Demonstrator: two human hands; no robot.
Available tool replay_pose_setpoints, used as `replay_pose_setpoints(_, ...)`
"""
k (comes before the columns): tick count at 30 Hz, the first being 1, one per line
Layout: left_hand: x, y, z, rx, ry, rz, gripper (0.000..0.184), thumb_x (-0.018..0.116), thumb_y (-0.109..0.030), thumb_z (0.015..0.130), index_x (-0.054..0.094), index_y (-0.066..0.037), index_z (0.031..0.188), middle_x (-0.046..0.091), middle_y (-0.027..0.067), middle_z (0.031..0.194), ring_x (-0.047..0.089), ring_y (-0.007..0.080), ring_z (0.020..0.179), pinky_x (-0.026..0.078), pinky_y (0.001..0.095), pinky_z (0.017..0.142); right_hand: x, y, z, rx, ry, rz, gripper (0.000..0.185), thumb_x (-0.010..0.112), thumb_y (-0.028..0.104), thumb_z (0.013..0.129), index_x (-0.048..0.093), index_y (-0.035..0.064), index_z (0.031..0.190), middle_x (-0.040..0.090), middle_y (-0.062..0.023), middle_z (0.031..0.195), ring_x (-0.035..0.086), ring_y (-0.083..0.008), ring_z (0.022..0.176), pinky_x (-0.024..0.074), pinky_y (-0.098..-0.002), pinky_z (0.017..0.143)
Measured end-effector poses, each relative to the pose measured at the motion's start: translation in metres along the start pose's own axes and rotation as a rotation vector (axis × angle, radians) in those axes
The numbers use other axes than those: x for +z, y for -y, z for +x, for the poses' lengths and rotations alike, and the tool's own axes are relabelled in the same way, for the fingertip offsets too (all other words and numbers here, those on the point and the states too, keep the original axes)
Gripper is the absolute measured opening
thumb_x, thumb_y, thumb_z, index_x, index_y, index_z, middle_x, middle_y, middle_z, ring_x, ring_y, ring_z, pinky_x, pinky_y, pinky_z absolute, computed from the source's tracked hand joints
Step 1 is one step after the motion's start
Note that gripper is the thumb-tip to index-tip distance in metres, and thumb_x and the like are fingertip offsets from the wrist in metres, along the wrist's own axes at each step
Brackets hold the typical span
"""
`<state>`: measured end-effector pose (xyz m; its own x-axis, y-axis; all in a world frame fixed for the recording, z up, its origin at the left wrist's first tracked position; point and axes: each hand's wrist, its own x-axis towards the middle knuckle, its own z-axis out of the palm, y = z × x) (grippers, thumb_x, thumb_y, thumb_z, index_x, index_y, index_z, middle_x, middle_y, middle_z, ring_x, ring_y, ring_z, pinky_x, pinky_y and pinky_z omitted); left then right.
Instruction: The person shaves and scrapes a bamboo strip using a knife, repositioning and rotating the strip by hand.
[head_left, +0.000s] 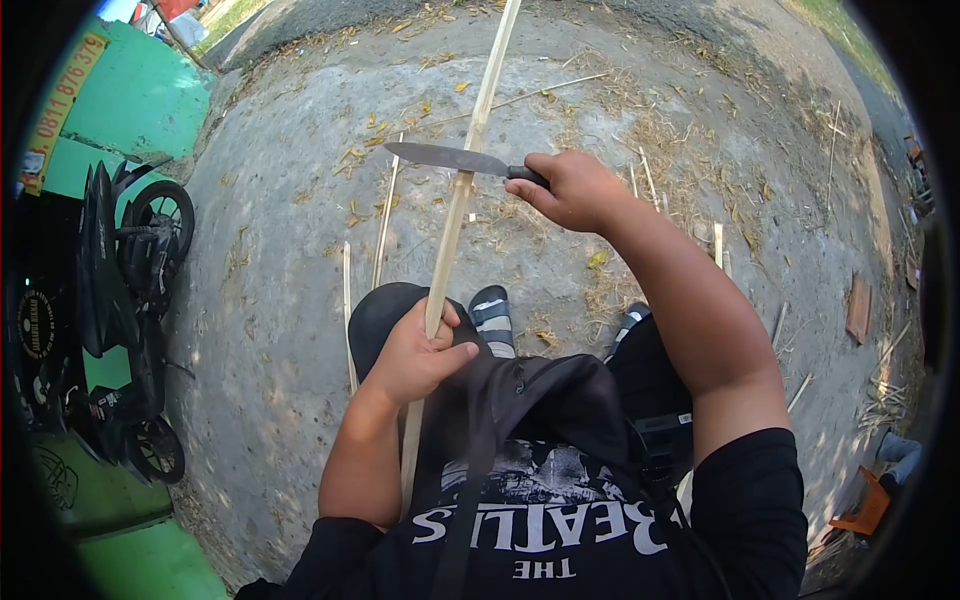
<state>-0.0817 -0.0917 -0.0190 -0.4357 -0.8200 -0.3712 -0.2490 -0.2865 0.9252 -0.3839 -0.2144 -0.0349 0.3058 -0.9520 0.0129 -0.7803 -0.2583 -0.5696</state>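
Head cam: knife (466, 158) laid across pale strip (450, 230), L hand (418, 352) gripping nearer end

We've got the strip running up through our L hand, which is closed tight round it, thumb pointing R. Its near end runs back along the L forearm (350, 450); its far end leaves view well beyond both hands. Our R hand (572, 192) is wrapped round the dark handle (525, 173), fully closed. The blade (430, 154) points to that hand's L & crosses the strip beyond the L hand, well apart from it. Can't tell if the edge bites or just rests.

To do this stroke well, we'd hold the blade low & steady, use light, even pressure, & push away from the L hand, never toward it. L grip should be firm so the strip doesn't roll or whip, esp. b/c the far end looks unsupported. Thin passes prob. beat deep ones; a dig could run along the grain.

Strip looks long, narrow, fairly straight, cream-yellow, bamboo-like, w/ lengthwise streaks & a small brownish mark by the blade, on the L hand's side. Other thin strips (387, 215) lie on the grey ground (265, 185), beyond & L of the L hand; dry bits (660, 150) are scattered beyond the R hand & to its R.
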Motion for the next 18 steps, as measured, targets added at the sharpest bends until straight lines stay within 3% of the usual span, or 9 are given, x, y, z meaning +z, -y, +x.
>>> replay_pose_setpoints(4,0.002,0.0,0.002,0.016,-0.015,0.015,0.037,0.078,0.001,0.086,0.05,-0.005,0.109,0.034,-0.0115,0.07,0.033,0.0,0.061,0.031,0.0195,0.057,0.012,0.025,-0.012,-0.266,0.029,-0.05,0.053,0.058,0.06,0.099,0.066,0.0079,0.093,0.067,-0.0183,0.071,0.068,-0.0433,0.075,0.0518,-0.0543,0.068)
replay_pose_setpoints(12,0.006,0.003,-0.001,-0.002,-0.048,0.115,0.038,0.078,0.002,0.087,0.049,-0.007,0.109,0.035,-0.0116,0.072,0.034,-0.0003,0.063,0.031,0.0193,0.059,0.012,0.01,-0.003,-0.055,0.028,0.038,0.05,0.06,0.058,0.098,0.068,0.0084,0.094,0.068,-0.0184,0.074,0.068,-0.0438,0.078,0.0522,-0.0537,0.07)
replay_pose_setpoints(18,-0.002,0.001,-0.002,-0.006,0.056,-0.051,0.038,0.077,0.002,0.088,0.048,-0.007,0.111,0.035,-0.0112,0.071,0.034,-0.0002,0.063,0.031,0.0188,0.058,0.005,0.019,-0.009,-0.19,0.068,-0.09,0.049,0.059,0.058,0.099,0.069,0.01,0.099,0.068,-0.0197,0.076,0.068,-0.0448,0.08,0.0521,-0.0536,0.072)
